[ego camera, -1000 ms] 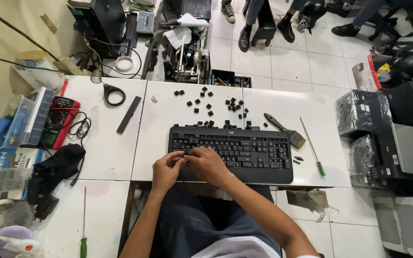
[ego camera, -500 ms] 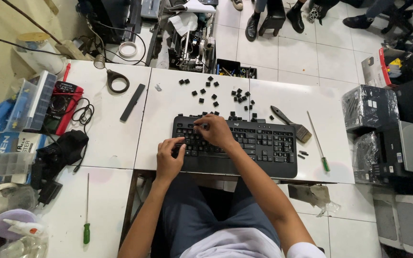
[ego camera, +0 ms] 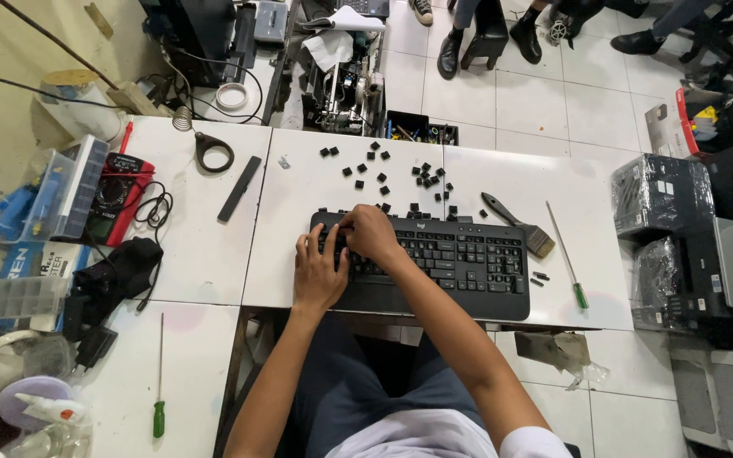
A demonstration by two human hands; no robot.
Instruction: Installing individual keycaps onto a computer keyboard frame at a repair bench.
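A black keyboard [ego camera: 460, 259] lies on the white table [ego camera: 316, 191] in front of me. My left hand [ego camera: 317, 270] rests flat on the keyboard's left end, fingers spread. My right hand [ego camera: 368, 233] sits over the upper left key rows, fingers curled down onto the keys; whether it pinches a keycap is hidden. Several loose black keycaps [ego camera: 400, 180] are scattered on the table beyond the keyboard.
A paint brush [ego camera: 519, 225] and a green-handled screwdriver [ego camera: 568, 267] lie right of the keyboard. A black strip [ego camera: 239, 188], tape roll [ego camera: 214, 151], red multimeter [ego camera: 116, 195] and plastic parts box [ego camera: 63, 188] sit left. Another screwdriver [ego camera: 159, 386] lies lower left. Black devices [ego camera: 697, 229] stand right.
My right hand has moved left from the keyboard's top middle to its upper left corner. My left hand slid up onto the left keys.
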